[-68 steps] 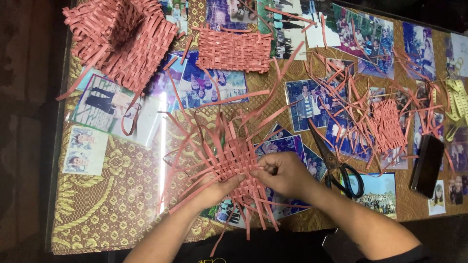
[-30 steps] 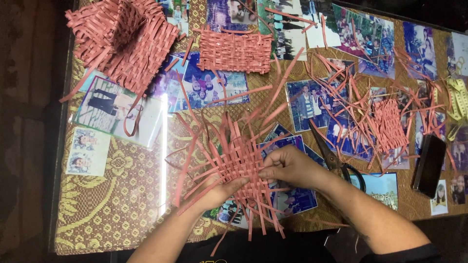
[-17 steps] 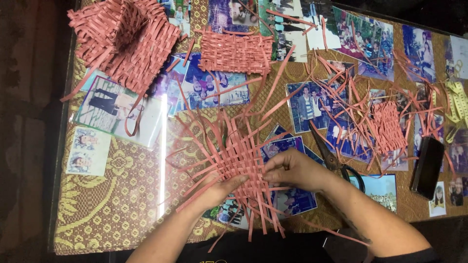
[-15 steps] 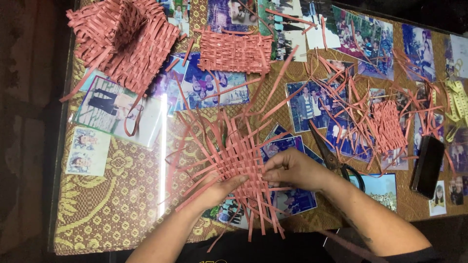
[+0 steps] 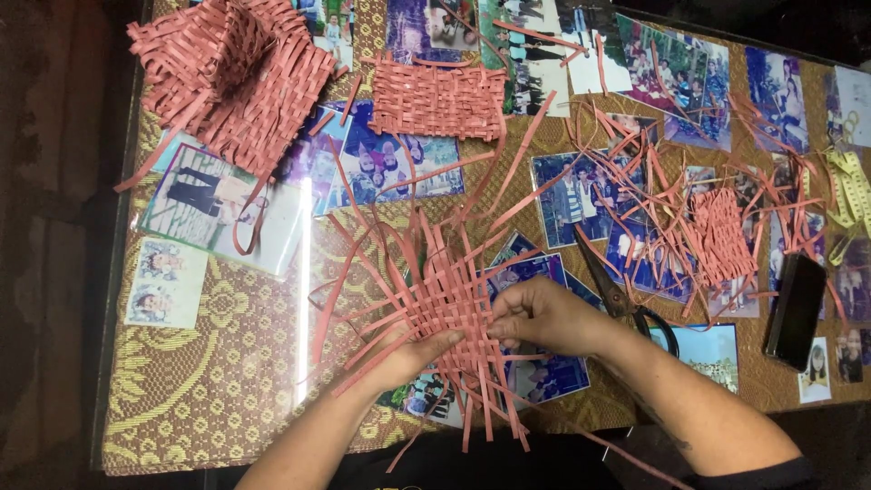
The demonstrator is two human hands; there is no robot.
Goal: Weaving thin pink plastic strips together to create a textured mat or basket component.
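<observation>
our left hand (image 5: 408,354) lies flat under the near edge of the weave (image 5: 445,304), fingers spread and pressing it from below, seemingly so the crossed strips keep their order. our right hand (image 5: 544,318) is pinched shut on one strip (image 5: 494,322) at the weave's right edge, the two hands almost meeting there. the weave sits directly between and above the hands on the table (image 5: 209,390), its loose pink ends fanning out on all sides, likely left long so more rows can be added.

just right of the right wrist lie dark scissors (image 5: 626,299), close enough to grab. beyond them a smaller mat (image 5: 721,236) sits in a tangle of spare strips, and further right a black phone (image 5: 797,308) lies flat. straight ahead of the hands is a finished rectangular panel (image 5: 440,100); far ahead to the left stands a woven basket (image 5: 231,77).

under the glass top, all around the hands, lie rectangular photos (image 5: 386,168), mostly blue and purple, with a pale one (image 5: 168,281) to the far left over a gold patterned cloth. a yellow tape (image 5: 848,186) curls at the far right edge.
</observation>
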